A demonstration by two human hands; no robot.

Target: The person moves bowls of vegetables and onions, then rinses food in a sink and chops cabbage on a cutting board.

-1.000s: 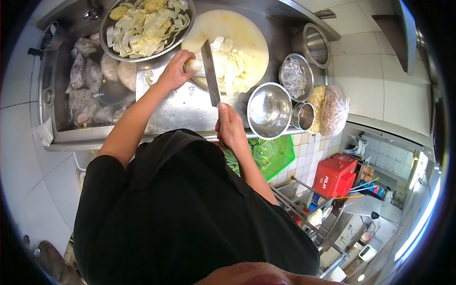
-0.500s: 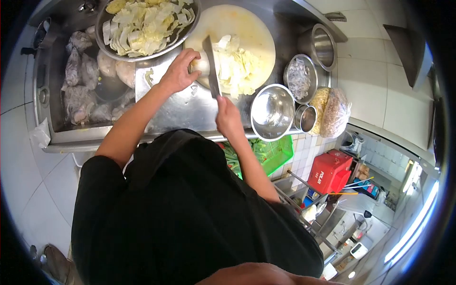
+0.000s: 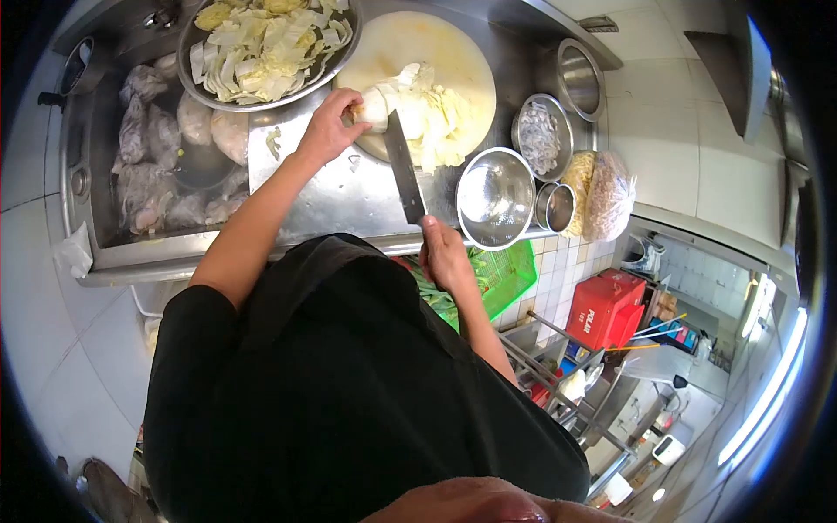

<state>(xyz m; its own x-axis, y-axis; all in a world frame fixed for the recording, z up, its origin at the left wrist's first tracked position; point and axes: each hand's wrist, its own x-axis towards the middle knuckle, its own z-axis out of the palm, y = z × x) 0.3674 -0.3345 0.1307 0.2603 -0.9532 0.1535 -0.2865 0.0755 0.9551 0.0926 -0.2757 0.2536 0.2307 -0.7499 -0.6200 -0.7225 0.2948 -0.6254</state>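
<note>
My left hand (image 3: 334, 129) is closed round the butt end of a pale cabbage (image 3: 375, 110) at the left edge of the round cutting board (image 3: 466, 52). In my right hand (image 3: 447, 255) is the handle of a cleaver (image 3: 405, 170). Its blade slants up and left, with the tip close beside the cabbage; whether it touches cannot be made out. Cut cabbage leaves (image 3: 440, 118) lie in a loose pile on the board, right of the blade. A large metal bowl (image 3: 327, 81) heaped with cut leaves stands beyond my left hand.
Left, a sink (image 3: 139, 251) holds bagged pieces that look like poultry. On the right stand an empty colander (image 3: 497, 196), a bowl of greyish pieces (image 3: 540, 139), small metal pots (image 3: 556, 207) and filled plastic bags (image 3: 608, 196). A green basket (image 3: 514, 283) with vegetables sits below the counter edge.
My right hand has moved down and slightly right with the cleaver, whose blade now slants away from the cabbage. My left hand stays at the cabbage. The view has shifted slightly.
</note>
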